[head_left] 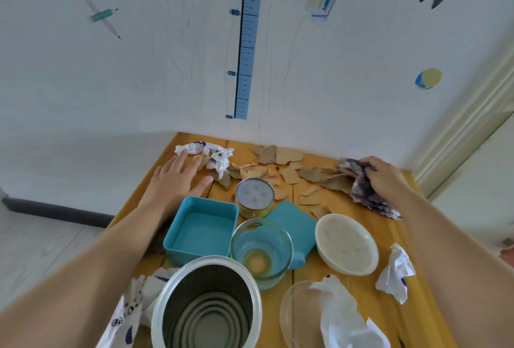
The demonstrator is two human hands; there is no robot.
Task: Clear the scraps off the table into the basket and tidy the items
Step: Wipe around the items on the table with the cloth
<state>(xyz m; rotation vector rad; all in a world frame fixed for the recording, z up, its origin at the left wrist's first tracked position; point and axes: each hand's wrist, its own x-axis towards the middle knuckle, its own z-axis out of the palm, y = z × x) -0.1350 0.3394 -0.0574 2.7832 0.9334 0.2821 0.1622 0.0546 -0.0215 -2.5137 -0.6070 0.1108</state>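
Torn brown cardboard scraps (pixel 289 174) lie scattered across the far part of the wooden table (pixel 347 239). Crumpled white paper (pixel 214 157) sits at the far left corner. My left hand (pixel 178 178) lies flat and open on the table, fingertips touching that paper. My right hand (pixel 385 176) presses down on a purple-and-white cloth (pixel 364 189) at the far right. More crumpled white paper (pixel 396 274) lies near the right edge, and another piece (pixel 345 320) rests in a clear dish. No basket is visible.
A teal square box (pixel 203 229), its teal lid (pixel 294 225), a small tin can (pixel 254 197), a glass cup (pixel 261 250), a white bowl (pixel 346 243) and a tall metal can (pixel 205 306) crowd the near half. The wall stands right behind the table.
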